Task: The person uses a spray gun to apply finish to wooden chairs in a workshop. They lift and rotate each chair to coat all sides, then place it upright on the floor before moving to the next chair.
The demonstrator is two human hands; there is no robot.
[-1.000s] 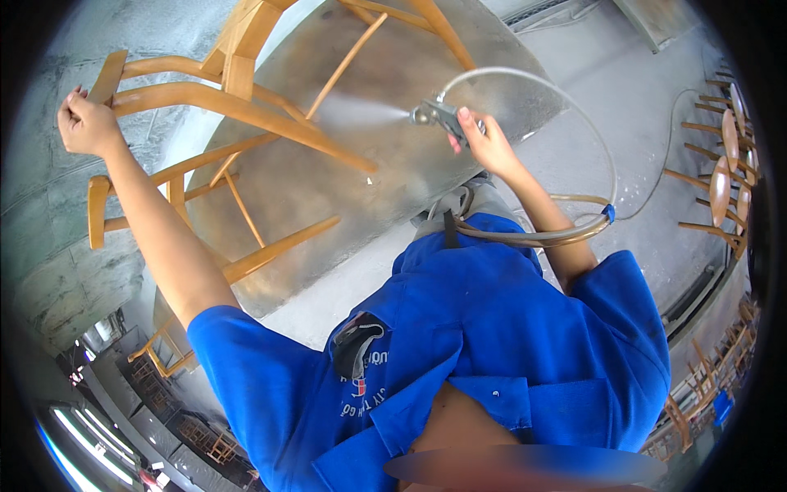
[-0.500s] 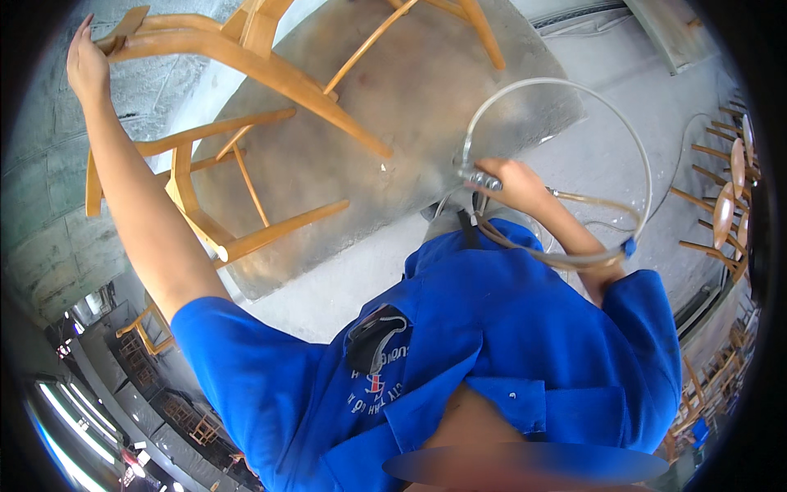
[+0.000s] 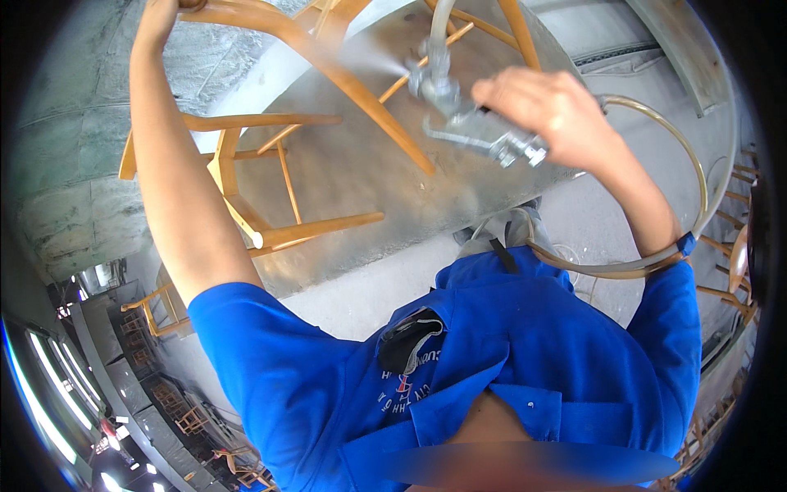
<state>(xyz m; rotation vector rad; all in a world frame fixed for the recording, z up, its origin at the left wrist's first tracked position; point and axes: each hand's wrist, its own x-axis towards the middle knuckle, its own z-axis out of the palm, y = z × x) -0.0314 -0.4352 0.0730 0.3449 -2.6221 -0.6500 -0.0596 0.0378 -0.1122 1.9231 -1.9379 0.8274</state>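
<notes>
With my right hand (image 3: 553, 107) I grip a silver spray gun (image 3: 479, 127), its nozzle turned left. A pale mist leaves the nozzle toward a light-brown wooden chair (image 3: 361, 92), which lies tipped over the grey round-edged work surface (image 3: 443, 197). My left hand (image 3: 166, 10) closes on the end of that chair at the top edge, where the picture cuts off part of the hand. A second wooden chair frame (image 3: 320, 227) lies tipped nearer to me, below the first, with my left forearm passing over its left end. Clear hoses (image 3: 698, 156) run from the gun round my right arm.
A blue tie (image 3: 686, 243) bundles the hoses near my right elbow. More chairs (image 3: 739, 258) stand at the far right edge. Another wooden frame (image 3: 156, 312) and rows of chairs are at the lower left. A metal channel (image 3: 676, 53) lies at the upper right.
My right hand has lifted the spray gun from near my waist up and forward to the chair, and mist now comes out. My left hand still holds the chair, shifted up and right in view.
</notes>
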